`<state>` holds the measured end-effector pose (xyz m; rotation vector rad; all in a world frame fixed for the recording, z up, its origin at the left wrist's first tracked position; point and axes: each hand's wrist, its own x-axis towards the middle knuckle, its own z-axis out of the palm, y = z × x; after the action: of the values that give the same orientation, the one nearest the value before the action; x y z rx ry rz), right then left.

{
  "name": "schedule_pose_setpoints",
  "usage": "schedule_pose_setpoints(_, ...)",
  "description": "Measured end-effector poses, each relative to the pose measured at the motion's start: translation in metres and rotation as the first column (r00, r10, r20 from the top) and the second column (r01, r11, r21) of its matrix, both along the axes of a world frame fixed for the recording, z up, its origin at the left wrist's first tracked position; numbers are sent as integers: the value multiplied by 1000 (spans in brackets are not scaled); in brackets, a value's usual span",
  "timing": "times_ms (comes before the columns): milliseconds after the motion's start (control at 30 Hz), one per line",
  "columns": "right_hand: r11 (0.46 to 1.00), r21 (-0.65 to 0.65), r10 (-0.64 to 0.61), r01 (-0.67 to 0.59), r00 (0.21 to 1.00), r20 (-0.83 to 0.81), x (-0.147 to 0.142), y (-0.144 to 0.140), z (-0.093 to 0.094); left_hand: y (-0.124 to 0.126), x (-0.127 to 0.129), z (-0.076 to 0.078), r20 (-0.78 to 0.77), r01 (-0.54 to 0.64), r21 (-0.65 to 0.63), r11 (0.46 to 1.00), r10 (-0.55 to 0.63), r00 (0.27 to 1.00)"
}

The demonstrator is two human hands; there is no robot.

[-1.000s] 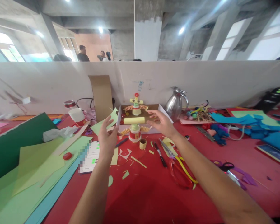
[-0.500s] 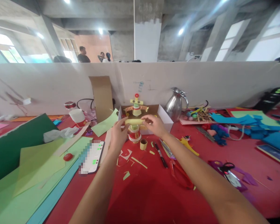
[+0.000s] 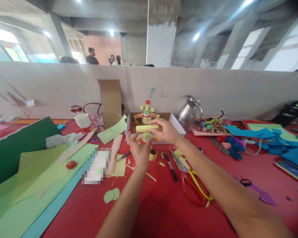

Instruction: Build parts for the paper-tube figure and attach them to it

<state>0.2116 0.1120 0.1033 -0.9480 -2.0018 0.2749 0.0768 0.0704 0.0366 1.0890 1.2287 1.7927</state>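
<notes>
Half built at mid-table: yellow paper roll (image 3: 147, 128) pinched crosswise in right hand (image 3: 167, 131) atop the paper figure (image 3: 146, 138), left hand (image 3: 139, 152) cupped closed round its base, roll apparently not yet fixed.

On the tabletop (image 3: 151, 211) a paper figure (image 3: 146, 132) stands just before an open box (image 3: 175, 122), in which a second figure (image 3: 146, 112) stands. A jug (image 3: 188, 112) stands right of the box, a cardboard sheet (image 3: 111, 102) left. Scissors (image 3: 196, 185) lie nearer, right.
</notes>
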Motion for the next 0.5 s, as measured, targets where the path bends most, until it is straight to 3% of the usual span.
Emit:
schedule_pose_setpoints(167, 995, -94, 17, -18, 1000, -7, -4, 8, -5, 15, 7, -3, -164, -219, 5, 976, 217, 962)
schedule_pose_setpoints(233, 990, -142, 9, -12, 1000, -22, -5, 11, -10, 19, 8, -5, -250, -267, -21, 964, 253, 934)
schedule_pose_setpoints(333, 986, -166, 18, -21, 1000, -22, -6, 13, -15, 23, 6, -8, -327, -277, -69, 958, 241, 914)
schedule_pose_setpoints(500, 983, -176, 51, -53, 999, -17, -5, 14, -18, 25, -2, -11, -287, -223, -24, 975, 207, 935)
